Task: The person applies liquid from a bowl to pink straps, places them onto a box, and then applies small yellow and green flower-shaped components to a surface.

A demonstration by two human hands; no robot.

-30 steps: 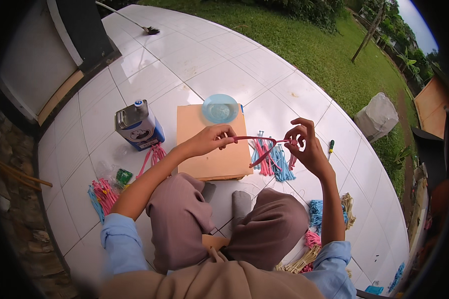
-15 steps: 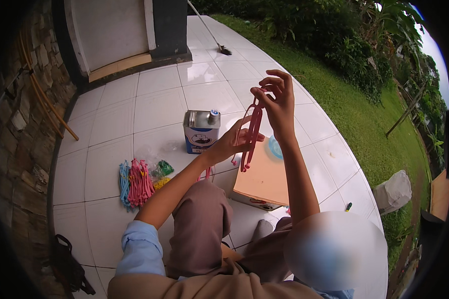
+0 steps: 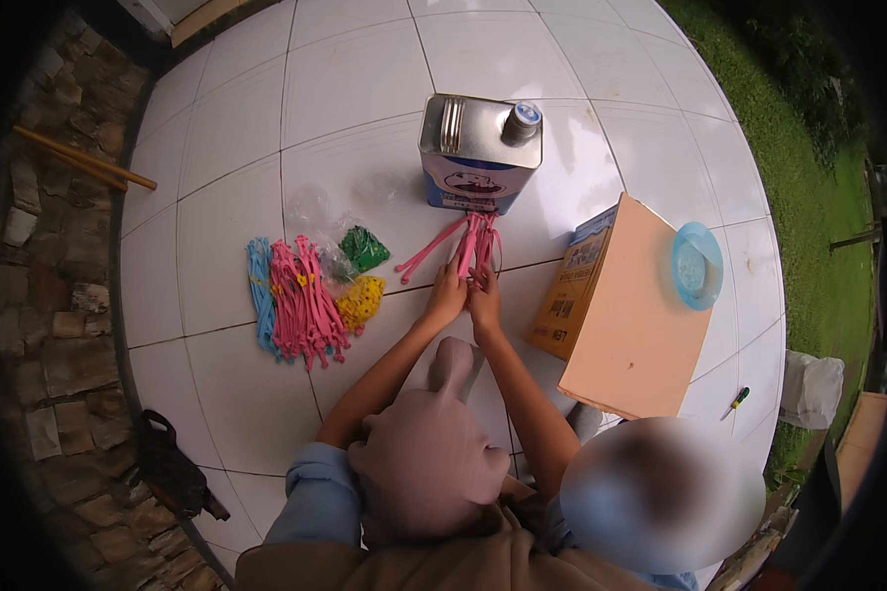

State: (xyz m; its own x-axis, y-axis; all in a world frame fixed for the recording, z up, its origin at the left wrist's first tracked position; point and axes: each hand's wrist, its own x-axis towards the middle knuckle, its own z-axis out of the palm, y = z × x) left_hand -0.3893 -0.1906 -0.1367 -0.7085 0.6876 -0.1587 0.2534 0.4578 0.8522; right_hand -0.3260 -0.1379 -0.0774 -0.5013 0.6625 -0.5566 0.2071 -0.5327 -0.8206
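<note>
Both hands are low in front of the metal can (image 3: 483, 167), at a small bunch of pink rubber straps (image 3: 478, 236) with knobbed ends, shaped like flip-flop straps. My left hand (image 3: 445, 295) has its fingers closed on the near end of the pink straps. Right beside it, my right hand (image 3: 483, 294) pinches straps of the same bunch. The fingers partly hide how many straps each hand holds. One pink strap sticks out to the left across the tiles. To the left lies a larger pile of pink straps (image 3: 306, 300), with blue straps (image 3: 259, 295) along its left side.
Beside the pile are a bag of small yellow pieces (image 3: 361, 303), a bag of green pieces (image 3: 365, 249) and clear plastic (image 3: 310, 207). At right stands a cardboard box (image 3: 641, 325) with a blue bowl (image 3: 698, 266) on top. A green-handled tool (image 3: 735, 402) lies beyond it.
Both hands have come down from in front of me, where they held pink straps raised, to the bunch by the can. The view has tilted down toward the floor.
</note>
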